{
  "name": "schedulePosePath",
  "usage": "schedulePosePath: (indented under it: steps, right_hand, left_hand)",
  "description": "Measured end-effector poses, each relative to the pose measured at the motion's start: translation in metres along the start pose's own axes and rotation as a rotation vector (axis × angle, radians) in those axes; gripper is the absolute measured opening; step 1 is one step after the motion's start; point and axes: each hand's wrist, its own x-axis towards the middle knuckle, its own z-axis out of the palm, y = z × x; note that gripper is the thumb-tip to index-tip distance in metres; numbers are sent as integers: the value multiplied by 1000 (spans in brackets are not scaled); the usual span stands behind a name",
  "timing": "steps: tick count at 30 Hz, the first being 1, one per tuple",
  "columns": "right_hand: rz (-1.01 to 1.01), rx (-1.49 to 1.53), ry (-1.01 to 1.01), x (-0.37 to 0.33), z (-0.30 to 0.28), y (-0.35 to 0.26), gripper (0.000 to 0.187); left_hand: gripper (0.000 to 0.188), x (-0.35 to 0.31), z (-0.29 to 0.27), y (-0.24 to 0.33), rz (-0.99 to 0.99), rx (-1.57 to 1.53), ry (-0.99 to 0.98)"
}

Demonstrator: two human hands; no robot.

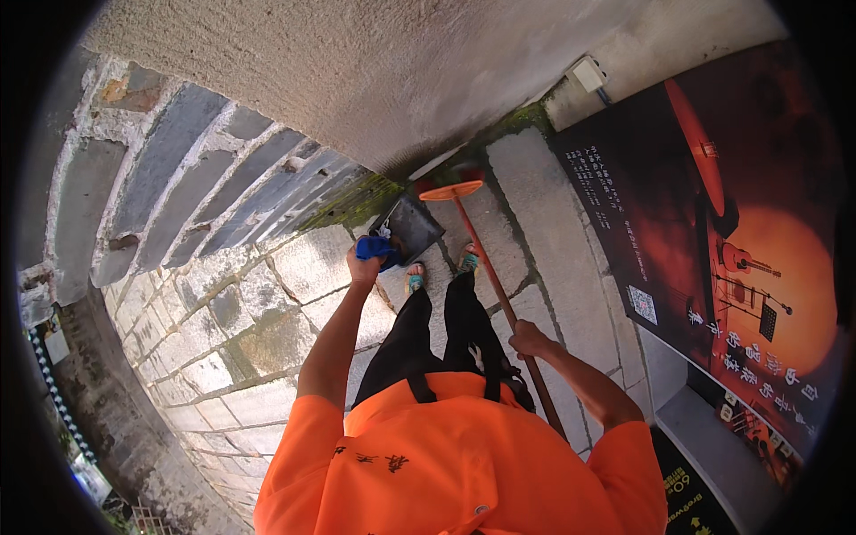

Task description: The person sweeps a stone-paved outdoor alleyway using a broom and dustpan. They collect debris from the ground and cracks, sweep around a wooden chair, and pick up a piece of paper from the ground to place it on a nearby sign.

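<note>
A broom (486,250) with a long reddish-brown handle runs up from my right side. My right hand (531,340) is closed around its shaft, partway along. The orange broom head (451,190) is at the far end, close to the wall corner, with blurred dark red bristles beyond. A dark dustpan (414,225) lies just left of the broom head, in front of my feet. My left hand (363,267) is closed on a blue grip (378,250) at the dustpan's near left side. How the grip joins the pan is hidden.
A stone-block wall (205,169) stands at the left, meeting a plastered wall (357,80) ahead. Stone paving (267,334) lies underfoot. A large dark red poster panel (713,214) borders the right side, below a small white box (589,74). My sandalled feet (415,277) stand near the dustpan.
</note>
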Motion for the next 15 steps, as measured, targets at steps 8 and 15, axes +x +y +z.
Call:
schedulePosePath:
  steps: [8,15]
  right_hand:
    - [157,423,-115,-134,10,11,11]
    - [246,741,184,-59,-45,50,6]
  left_hand:
    - [26,0,-38,-14,51,-44,-56]
    - [24,-3,-66,-7,111,-28,-196]
